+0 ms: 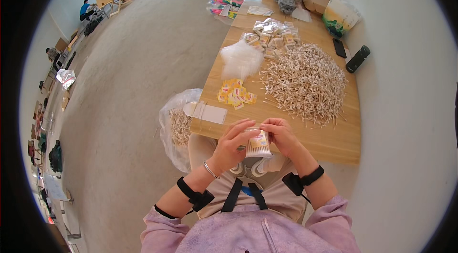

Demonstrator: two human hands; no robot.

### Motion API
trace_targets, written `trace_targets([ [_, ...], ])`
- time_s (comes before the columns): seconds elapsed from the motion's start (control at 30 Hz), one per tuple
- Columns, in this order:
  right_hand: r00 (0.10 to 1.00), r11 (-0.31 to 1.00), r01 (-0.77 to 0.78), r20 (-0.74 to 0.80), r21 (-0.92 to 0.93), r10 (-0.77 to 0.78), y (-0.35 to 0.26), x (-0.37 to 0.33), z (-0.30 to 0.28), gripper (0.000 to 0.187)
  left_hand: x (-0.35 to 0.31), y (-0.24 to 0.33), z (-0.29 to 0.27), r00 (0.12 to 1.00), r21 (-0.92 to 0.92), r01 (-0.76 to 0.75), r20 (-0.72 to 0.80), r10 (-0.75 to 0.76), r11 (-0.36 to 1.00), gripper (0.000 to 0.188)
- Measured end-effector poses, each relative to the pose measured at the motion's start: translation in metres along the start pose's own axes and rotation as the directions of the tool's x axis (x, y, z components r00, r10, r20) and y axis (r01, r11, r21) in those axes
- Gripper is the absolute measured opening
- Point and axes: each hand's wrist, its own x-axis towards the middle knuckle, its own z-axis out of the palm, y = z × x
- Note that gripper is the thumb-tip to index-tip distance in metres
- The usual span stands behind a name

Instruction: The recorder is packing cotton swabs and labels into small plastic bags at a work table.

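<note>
A small clear packet of cotton swabs (258,148) with a yellow-and-white label hangs between my hands, just off the table's near edge above my lap. My left hand (232,145) is closed on its left side, fingers lying across the upper part. At the top right corner, my right hand (282,134) pinches the packet; its fingertips are partly hidden. Beyond my hands, a big heap of loose cotton swabs (305,81) covers the right of the wooden table (286,137). Yellow label cards (234,92) lie scattered to the left of the heap.
Clear plastic bags (241,59) lie behind the cards, with filled packets (273,36) farther back. A white card (212,112) overhangs the left edge. Below, a plastic sack of swabs (179,129) stands on the floor. A dark bottle (358,59) and phone (339,48) sit near the wall.
</note>
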Motion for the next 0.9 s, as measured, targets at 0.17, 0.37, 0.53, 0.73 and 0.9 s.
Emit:
trace_targets([
  [0.17, 1.0, 1.0, -0.029, 0.009, 0.008, 0.029, 0.0, -0.003, 0.007, 0.011, 0.004, 0.012, -0.006, 0.989, 0.157, -0.14, -0.016, 0.144, 0.978, 0.042],
  [0.37, 0.979, 0.982, -0.187, 0.092, 0.034, 0.183, 0.016, 0.001, 0.008, 0.008, 0.005, 0.013, 0.005, 0.994, -0.399, 0.107, 0.026, -0.106, 0.911, 0.035],
  [0.53, 0.95, 0.958, -0.286, 0.132, 0.016, 0.282, 0.01, -0.006, 0.019, 0.008, 0.002, 0.014, 0.004, 0.917, -0.491, 0.399, 0.214, -0.337, 0.774, 0.03],
  [0.73, 0.924, 0.938, -0.342, 0.2, 0.06, 0.324, 0.011, -0.006, 0.012, 0.01, 0.006, 0.018, 0.005, 0.921, -0.63, 0.387, 0.23, -0.314, 0.673, 0.035],
  [0.9, 0.917, 0.931, -0.365, 0.176, 0.008, 0.358, 0.006, -0.007, 0.016, 0.011, 0.003, 0.003, 0.004, 0.917, -0.611, 0.381, 0.346, -0.198, 0.694, 0.04],
])
